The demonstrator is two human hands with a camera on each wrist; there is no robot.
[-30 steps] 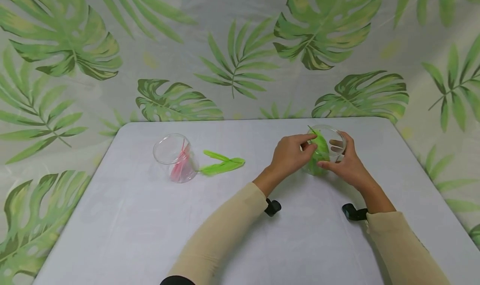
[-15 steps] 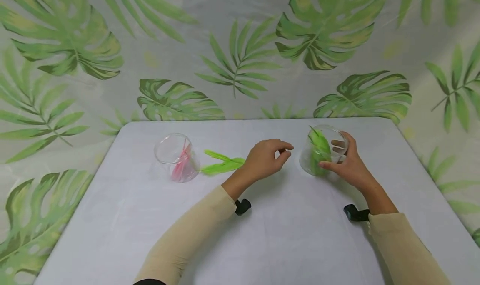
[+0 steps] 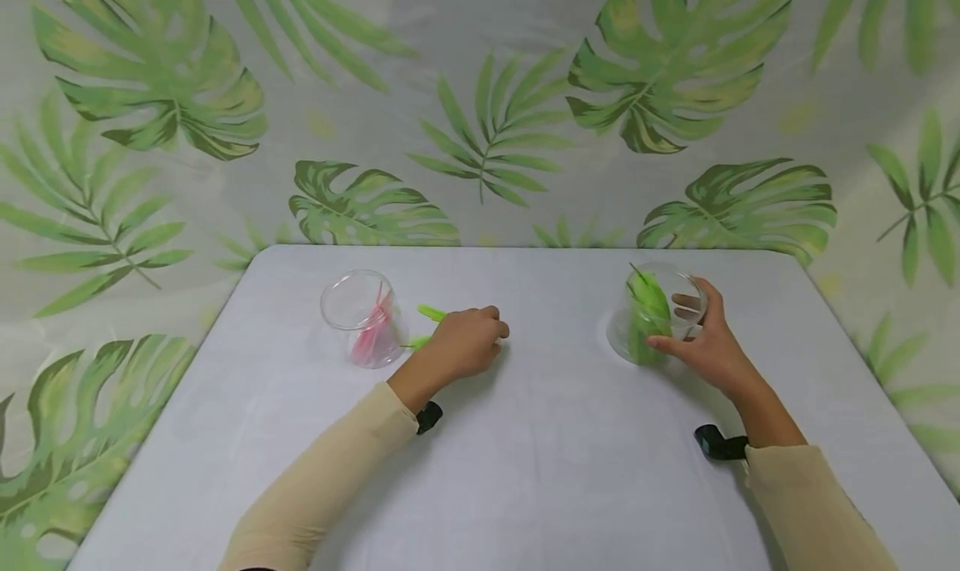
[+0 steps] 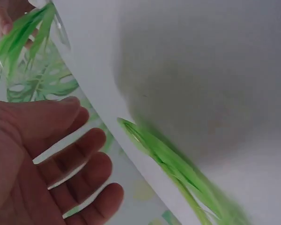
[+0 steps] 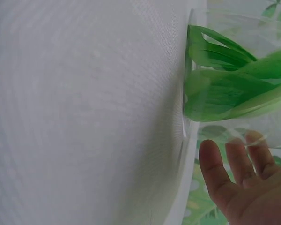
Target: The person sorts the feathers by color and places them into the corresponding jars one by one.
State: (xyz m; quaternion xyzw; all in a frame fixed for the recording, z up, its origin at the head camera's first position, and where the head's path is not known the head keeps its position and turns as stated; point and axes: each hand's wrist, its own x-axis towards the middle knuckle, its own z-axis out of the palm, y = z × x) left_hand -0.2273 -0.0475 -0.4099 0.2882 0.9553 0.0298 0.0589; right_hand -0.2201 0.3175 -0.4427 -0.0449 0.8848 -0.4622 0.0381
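Note:
In the head view my left hand (image 3: 467, 343) hovers over the loose green feathers (image 3: 431, 313) and hides most of them. Its fingers are loosely bent in the left wrist view, with nothing between them, and a green feather (image 4: 171, 164) lies on the cloth beyond the fingertips. On the right, my right hand (image 3: 712, 350) holds a clear glass cup (image 3: 619, 338) by its side, thumb in front and fingers behind. Bright green feathers (image 3: 650, 304) stand bunched inside that cup, their stems poking above the rim. The right wrist view shows the feathers (image 5: 234, 89) through the glass.
A second clear glass cup (image 3: 341, 303) stands at the left with a bunch of thin pink strips (image 3: 371, 335) leaning in it. Both cups rest on a white-covered table (image 3: 555, 438). Behind the table hangs a leaf-patterned cloth (image 3: 525, 112).
My left hand has left the right-hand cup, where it was at the green feathers, and moved left over the loose ones. The right hand stays on the cup. The head view has shifted slightly.

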